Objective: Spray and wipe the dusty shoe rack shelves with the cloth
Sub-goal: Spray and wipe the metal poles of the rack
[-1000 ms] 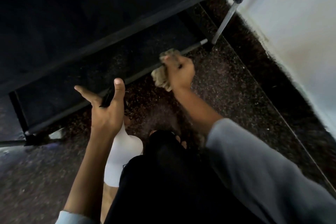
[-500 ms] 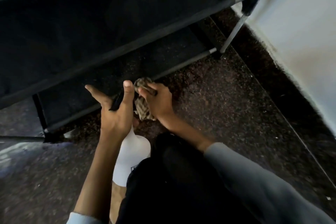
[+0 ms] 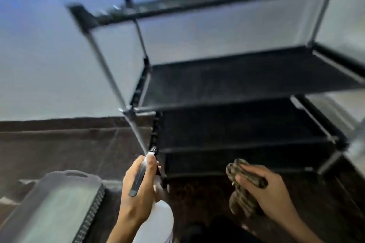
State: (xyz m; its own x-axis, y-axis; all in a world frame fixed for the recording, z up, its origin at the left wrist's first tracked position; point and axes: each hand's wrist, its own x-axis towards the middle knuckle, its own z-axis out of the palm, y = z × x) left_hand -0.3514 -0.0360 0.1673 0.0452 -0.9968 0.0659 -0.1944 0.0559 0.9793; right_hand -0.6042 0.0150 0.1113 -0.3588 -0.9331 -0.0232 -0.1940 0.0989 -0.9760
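crouching before the shoe rack point(image 3: 237, 85), the person looks to be between wipes, on the spraying step; the left hand point(image 3: 138, 189) has its fingers curled round the neck of the white spray bottle point(image 3: 156, 221), nozzle aimed up and far toward the rack's left post; the right hand point(image 3: 264, 193) holds the bunched cloth point(image 3: 241, 187) near the lowest shelf, fingers pinching it, apart from the fabric; the picture is blurred, so whether mist is leaving i cannot tell; next, i judge, a squeeze at the middle shelf point(image 3: 246, 77), then the cloth drawn across it; a grey bin point(image 3: 59, 203) sits near left
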